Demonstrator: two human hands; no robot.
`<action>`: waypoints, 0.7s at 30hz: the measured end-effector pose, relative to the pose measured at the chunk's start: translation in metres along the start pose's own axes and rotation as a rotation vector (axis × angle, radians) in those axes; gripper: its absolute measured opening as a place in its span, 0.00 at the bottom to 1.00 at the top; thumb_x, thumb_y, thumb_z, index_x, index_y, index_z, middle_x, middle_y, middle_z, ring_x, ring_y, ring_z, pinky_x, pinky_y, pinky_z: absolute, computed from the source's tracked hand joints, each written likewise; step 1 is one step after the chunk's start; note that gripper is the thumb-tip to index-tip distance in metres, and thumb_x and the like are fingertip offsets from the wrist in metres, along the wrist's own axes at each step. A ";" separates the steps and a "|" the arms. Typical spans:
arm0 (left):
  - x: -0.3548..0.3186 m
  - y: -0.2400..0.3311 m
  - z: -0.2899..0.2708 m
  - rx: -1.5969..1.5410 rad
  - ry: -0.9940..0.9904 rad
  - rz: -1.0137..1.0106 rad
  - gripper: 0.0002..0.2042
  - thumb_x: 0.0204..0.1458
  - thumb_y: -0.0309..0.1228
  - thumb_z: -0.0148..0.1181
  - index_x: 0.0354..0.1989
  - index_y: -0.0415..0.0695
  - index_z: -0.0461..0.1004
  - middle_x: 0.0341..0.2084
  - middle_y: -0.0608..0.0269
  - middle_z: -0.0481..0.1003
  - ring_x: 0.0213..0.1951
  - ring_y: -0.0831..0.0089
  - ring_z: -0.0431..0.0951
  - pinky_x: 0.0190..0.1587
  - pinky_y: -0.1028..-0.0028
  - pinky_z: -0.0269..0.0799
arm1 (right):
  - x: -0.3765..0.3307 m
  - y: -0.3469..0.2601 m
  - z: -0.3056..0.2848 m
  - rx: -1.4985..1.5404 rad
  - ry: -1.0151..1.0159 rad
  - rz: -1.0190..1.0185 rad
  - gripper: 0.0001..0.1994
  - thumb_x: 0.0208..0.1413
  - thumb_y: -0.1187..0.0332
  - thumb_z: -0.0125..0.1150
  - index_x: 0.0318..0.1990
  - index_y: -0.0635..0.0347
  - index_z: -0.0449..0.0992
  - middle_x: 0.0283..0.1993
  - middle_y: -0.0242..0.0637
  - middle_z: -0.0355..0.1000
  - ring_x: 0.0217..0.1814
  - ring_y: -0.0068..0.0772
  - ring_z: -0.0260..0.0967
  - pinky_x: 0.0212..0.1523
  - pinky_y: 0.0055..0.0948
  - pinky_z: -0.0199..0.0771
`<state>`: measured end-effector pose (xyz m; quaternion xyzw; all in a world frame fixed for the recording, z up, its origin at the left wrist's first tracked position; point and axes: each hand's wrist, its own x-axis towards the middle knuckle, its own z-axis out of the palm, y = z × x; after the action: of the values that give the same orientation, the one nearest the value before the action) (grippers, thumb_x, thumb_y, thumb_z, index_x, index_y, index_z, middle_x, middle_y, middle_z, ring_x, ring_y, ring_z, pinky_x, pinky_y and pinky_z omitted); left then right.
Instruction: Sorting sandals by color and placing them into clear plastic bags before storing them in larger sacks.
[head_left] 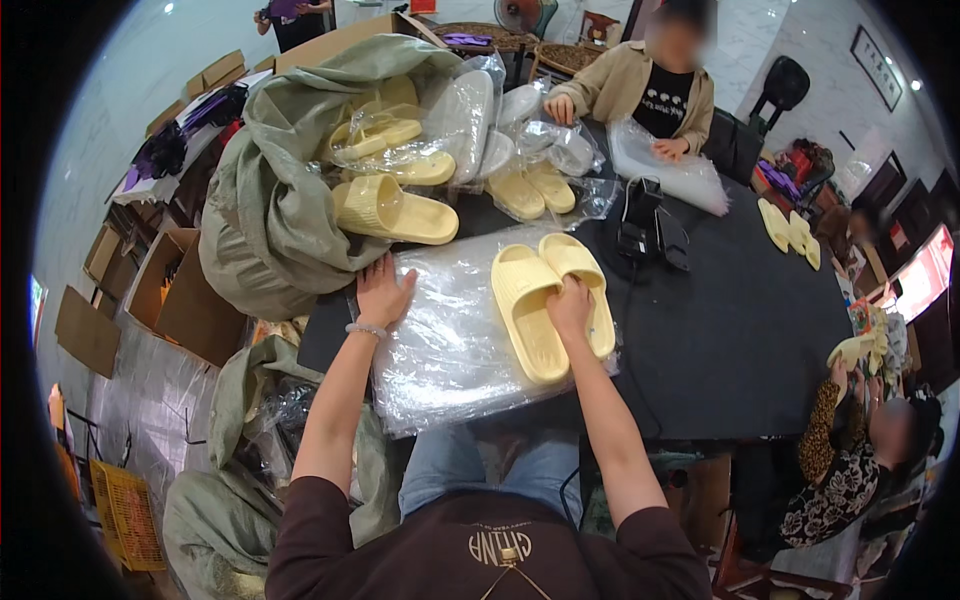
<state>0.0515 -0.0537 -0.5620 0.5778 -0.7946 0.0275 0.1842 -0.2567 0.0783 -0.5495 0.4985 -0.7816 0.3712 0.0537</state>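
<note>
My right hand (pixel 570 308) is closed on a pair of pale yellow slippers (pixel 527 325), gripping them where the two meet, with its fingertips partly hidden between them. The pair rests over a stack of clear plastic bags (pixel 440 330) in front of me. At the left edge of that stack my left hand (pixel 384 292) lies flat with its fingers spread. Just beyond it, a loose yellow slipper (pixel 400 212) lies by the mouth of a large grey-green sack (pixel 270 200). More yellow and grey slippers, several in clear bags, spill out of the sack.
A black device with a cable (pixel 648 225) stands on the black table (pixel 730 340). Across from me a person (pixel 640 95) handles a pile of clear bags (pixel 672 165). More yellow slippers (pixel 790 232) lie at the right. Cardboard boxes (pixel 190 300) and another sack are at the left.
</note>
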 end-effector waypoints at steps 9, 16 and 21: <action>-0.071 0.050 -0.035 -0.078 -0.108 0.178 0.30 0.55 0.44 0.46 0.63 0.42 0.53 0.64 0.49 0.51 0.66 0.54 0.49 0.64 0.51 0.43 | -0.013 -0.087 -0.029 0.144 -0.079 -0.213 0.12 0.33 0.75 0.58 0.31 0.64 0.74 0.35 0.49 0.69 0.44 0.52 0.64 0.47 0.46 0.61; -0.067 0.055 -0.032 -0.095 -0.066 0.153 0.29 0.55 0.45 0.44 0.62 0.42 0.56 0.64 0.51 0.52 0.66 0.56 0.49 0.65 0.55 0.42 | -0.008 -0.058 0.014 0.070 -0.291 -0.182 0.13 0.37 0.74 0.57 0.35 0.60 0.74 0.41 0.46 0.70 0.48 0.49 0.65 0.52 0.41 0.59; -0.067 0.061 -0.028 -0.129 -0.067 0.154 0.29 0.56 0.46 0.43 0.62 0.41 0.57 0.64 0.52 0.52 0.66 0.58 0.49 0.65 0.56 0.41 | 0.047 0.014 -0.018 0.068 -0.006 0.085 0.08 0.38 0.77 0.53 0.30 0.68 0.73 0.30 0.57 0.71 0.39 0.59 0.69 0.42 0.47 0.68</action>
<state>0.0205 0.0346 -0.5471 0.5026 -0.8426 -0.0288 0.1915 -0.2962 0.0577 -0.5227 0.4676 -0.7890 0.3980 0.0186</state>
